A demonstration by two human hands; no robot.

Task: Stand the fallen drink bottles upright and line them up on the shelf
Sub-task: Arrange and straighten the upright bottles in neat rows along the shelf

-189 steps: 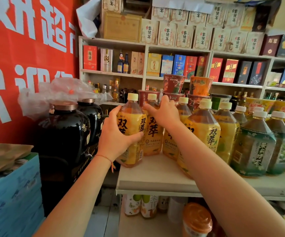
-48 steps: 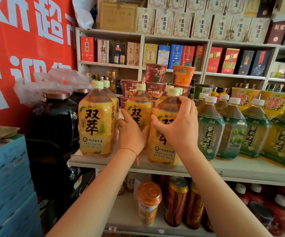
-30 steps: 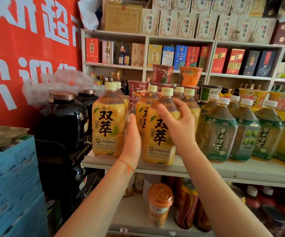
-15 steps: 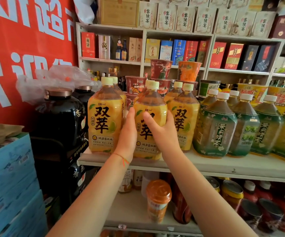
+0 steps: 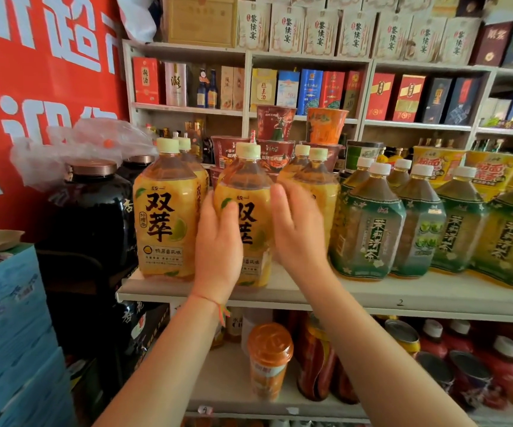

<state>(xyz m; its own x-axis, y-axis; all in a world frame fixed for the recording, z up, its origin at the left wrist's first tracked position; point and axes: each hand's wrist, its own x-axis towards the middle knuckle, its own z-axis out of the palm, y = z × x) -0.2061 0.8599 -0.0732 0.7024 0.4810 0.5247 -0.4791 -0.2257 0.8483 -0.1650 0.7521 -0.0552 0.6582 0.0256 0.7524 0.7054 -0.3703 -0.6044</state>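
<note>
A red banner (image 5: 42, 87) with pale characters hangs at left, beside dark jars (image 5: 92, 217) under a clear plastic bag (image 5: 76, 149). Blue cartons (image 5: 12, 334) are stacked below; boxed liquor (image 5: 310, 87) fills the back shelves; noodle cups (image 5: 326, 124) sit stacked behind

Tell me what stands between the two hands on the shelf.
In the head view, one upright yellow tea bottle stands between the left hand and right hand.

shelf (image 5: 403, 295) | yellow tea bottles (image 5: 166, 217) upright left | green tea bottles (image 5: 369, 223) right
</note>
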